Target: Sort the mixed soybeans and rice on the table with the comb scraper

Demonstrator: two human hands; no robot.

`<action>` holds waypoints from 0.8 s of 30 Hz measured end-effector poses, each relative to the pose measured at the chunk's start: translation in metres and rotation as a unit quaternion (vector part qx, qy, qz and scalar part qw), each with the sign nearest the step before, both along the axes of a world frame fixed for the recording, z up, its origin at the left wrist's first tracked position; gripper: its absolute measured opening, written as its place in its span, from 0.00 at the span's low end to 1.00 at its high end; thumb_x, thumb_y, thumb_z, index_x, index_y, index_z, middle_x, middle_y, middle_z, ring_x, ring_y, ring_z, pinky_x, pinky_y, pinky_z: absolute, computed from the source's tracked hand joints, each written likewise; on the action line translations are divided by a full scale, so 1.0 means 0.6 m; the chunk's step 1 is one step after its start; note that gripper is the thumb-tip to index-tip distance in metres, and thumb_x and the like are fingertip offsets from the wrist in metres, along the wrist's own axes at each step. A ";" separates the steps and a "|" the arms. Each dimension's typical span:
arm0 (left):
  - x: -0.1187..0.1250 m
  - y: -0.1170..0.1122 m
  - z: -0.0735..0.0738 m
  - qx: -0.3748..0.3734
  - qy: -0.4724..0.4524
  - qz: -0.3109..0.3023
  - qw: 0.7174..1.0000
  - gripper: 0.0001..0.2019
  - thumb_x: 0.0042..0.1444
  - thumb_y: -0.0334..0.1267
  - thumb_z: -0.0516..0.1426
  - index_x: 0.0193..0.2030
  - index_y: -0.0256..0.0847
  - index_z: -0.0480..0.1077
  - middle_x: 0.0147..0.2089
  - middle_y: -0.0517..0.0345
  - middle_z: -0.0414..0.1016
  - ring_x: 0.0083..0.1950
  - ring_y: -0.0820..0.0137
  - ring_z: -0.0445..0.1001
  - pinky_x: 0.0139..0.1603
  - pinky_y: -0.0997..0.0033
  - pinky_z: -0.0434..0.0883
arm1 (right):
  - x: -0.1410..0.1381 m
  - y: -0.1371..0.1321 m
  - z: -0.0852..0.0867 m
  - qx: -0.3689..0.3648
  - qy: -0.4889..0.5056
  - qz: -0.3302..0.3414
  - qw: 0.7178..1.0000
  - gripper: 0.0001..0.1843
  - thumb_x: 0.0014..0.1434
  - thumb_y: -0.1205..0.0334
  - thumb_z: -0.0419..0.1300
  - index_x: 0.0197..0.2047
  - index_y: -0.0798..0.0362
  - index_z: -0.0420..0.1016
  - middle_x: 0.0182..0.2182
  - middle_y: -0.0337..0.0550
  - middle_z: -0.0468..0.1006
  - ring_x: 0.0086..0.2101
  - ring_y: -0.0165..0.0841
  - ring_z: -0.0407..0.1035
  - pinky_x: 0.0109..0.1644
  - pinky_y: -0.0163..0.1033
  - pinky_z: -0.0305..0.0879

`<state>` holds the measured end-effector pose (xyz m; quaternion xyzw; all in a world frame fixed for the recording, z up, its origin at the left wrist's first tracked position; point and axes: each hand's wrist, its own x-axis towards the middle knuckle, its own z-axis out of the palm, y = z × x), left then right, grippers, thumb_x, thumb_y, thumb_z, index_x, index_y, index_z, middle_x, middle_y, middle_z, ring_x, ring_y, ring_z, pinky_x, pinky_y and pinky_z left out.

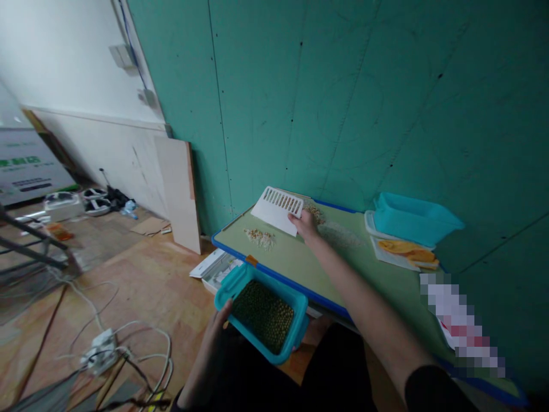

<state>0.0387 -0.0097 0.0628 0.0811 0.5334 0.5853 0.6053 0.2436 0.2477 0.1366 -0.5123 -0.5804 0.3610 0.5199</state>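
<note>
My left hand [215,327] grips the left end of a turquoise plastic container [274,359] above my lap, just past the table's near edge. Dark green beans [253,300] fill most of it, with yellowish beans [281,320] at its right side. My right hand [306,224] is closed on the right edge of a white slotted plastic scraper [274,219], tilted over the table. Left of the scraper lies a small pile of pale grains and beans [260,238]. Behind my right hand is another pile of beans [315,213], with whitish grains [341,234] spread beside it.
The green table [295,260] has a blue edge and stands against a green wall [283,103]. At its right are a turquoise bin [414,220], a yellow cloth [407,252] and a blurred-out packet [461,323]. A power strip [100,350] with cables lies on the floor.
</note>
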 end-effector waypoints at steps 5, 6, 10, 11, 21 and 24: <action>-0.007 0.005 -0.019 -0.003 0.010 0.003 1.000 0.24 0.55 0.46 0.66 0.57 0.37 0.75 0.22 0.56 0.78 0.34 0.56 0.84 0.37 0.63 0.81 | -0.002 0.014 -0.030 0.022 -0.015 0.010 1.000 0.12 0.48 0.57 0.69 0.37 0.53 0.80 0.39 0.50 0.85 0.40 0.42 0.78 0.46 0.44 0.71; -0.006 0.005 -0.020 0.001 0.008 0.002 1.000 0.24 0.56 0.45 0.66 0.57 0.38 0.75 0.22 0.57 0.78 0.33 0.57 0.84 0.38 0.63 0.81 | -0.001 0.016 -0.034 0.024 -0.016 0.016 0.999 0.12 0.49 0.58 0.68 0.37 0.53 0.80 0.39 0.50 0.85 0.40 0.42 0.78 0.46 0.44 0.72; 0.002 0.006 -0.017 0.008 -0.005 0.002 1.000 0.25 0.60 0.46 0.62 0.62 0.40 0.72 0.38 0.46 0.85 0.44 0.52 0.85 0.44 0.57 0.82 | 0.000 0.022 -0.043 0.007 -0.039 0.020 0.999 0.14 0.49 0.58 0.69 0.38 0.56 0.80 0.39 0.52 0.85 0.38 0.42 0.78 0.44 0.45 0.72; 0.003 0.006 -0.015 0.011 -0.004 0.003 1.000 0.24 0.60 0.46 0.62 0.61 0.40 0.73 0.42 0.44 0.86 0.48 0.50 0.84 0.46 0.56 0.81 | -0.001 0.022 -0.044 0.002 -0.041 0.020 0.999 0.14 0.49 0.58 0.69 0.38 0.57 0.80 0.39 0.52 0.85 0.38 0.42 0.78 0.43 0.45 0.72; 0.002 0.002 0.023 0.007 0.073 0.017 0.997 0.26 0.51 0.45 0.69 0.57 0.38 0.78 0.40 0.47 0.87 0.55 0.50 0.82 0.54 0.58 0.79 | -0.009 0.012 -0.041 -0.011 -0.020 0.053 0.998 0.11 0.51 0.63 0.68 0.39 0.57 0.81 0.40 0.50 0.86 0.39 0.40 0.80 0.44 0.42 0.75; 0.006 -0.001 0.027 0.022 0.072 0.013 0.997 0.28 0.51 0.46 0.69 0.58 0.38 0.77 0.42 0.45 0.87 0.56 0.48 0.81 0.53 0.57 0.79 | -0.012 0.007 -0.038 -0.013 -0.020 0.048 0.999 0.10 0.51 0.62 0.69 0.38 0.57 0.81 0.39 0.50 0.86 0.38 0.40 0.80 0.43 0.43 0.75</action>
